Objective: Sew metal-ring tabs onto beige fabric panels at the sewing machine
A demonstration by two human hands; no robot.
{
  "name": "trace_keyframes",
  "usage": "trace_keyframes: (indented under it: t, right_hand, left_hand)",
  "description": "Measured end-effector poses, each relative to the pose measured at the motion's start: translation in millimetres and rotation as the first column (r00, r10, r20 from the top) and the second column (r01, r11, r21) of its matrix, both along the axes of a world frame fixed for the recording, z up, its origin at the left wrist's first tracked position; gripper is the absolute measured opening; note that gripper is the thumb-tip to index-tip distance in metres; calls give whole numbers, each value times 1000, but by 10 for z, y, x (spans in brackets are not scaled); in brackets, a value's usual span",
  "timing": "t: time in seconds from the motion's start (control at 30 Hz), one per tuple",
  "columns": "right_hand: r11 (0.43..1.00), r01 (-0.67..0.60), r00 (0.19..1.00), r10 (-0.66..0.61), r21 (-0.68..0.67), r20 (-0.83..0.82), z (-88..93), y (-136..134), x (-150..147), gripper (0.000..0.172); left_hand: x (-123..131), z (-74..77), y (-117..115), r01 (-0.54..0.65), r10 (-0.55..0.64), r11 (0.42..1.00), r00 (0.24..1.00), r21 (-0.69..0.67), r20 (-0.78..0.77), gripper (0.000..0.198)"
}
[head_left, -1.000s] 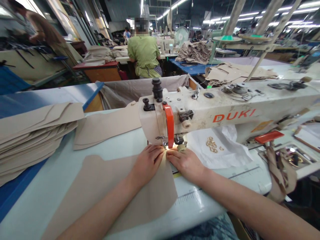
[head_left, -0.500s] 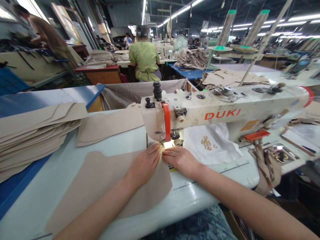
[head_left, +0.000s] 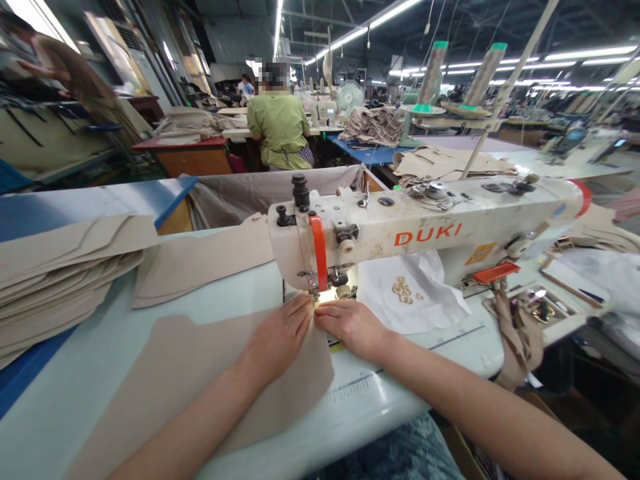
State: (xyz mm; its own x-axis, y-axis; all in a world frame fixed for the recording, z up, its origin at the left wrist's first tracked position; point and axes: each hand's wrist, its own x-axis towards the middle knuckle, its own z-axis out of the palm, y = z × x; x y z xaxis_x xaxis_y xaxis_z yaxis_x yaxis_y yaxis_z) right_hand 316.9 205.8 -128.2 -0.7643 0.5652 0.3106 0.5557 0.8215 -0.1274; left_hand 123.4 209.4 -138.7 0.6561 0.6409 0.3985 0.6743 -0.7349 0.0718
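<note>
The beige fabric panel (head_left: 200, 373) lies flat on the pale sewing table (head_left: 75, 393), its far right corner pushed under the needle area of the sewing machine (head_left: 425, 233), where a small lamp lights the cloth. The left hand (head_left: 277, 337) rests palm down on that corner, fingers stretched forward and pressing the panel to the table. The right hand (head_left: 350, 325) lies just beside it, at the panel's right edge, fingertips meeting the left hand's at the lit spot; whether it pinches the edge or only presses on it cannot be told.

Behind the machine's arm, a crumpled white sheet (head_left: 415, 300) holds a small cluster of gold metal rings (head_left: 401, 290). To the right, a shallow tray (head_left: 545, 308) set in the table holds small metal pieces (too blurred to name), and tan straps (head_left: 517, 340) hang over the table edge beside it.

On the left, a tall stack of cut beige pieces (head_left: 60, 280) sits on a blue surface, with one more beige piece (head_left: 205, 260) lying between the stack and the machine. A grey cloth bin (head_left: 270, 187) stands behind the table. Farther off, a person in a green top (head_left: 279, 130) sits with their back turned at another table.
</note>
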Motion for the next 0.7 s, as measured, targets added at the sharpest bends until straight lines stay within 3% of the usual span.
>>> trace_keyframes:
  t: [0.47,0.7]
  right_hand:
    - [1000,-7,1000,7,-8,-5,-9,-26,2,14]
    - [1000,-5,1000,5,-12,3,7,7,1,11]
  left_hand:
    - [-26,-72,-21,-13,14,1000,1000,-20,10,37]
    - [27,-25,6,-34,35,999,999,-17,19,41]
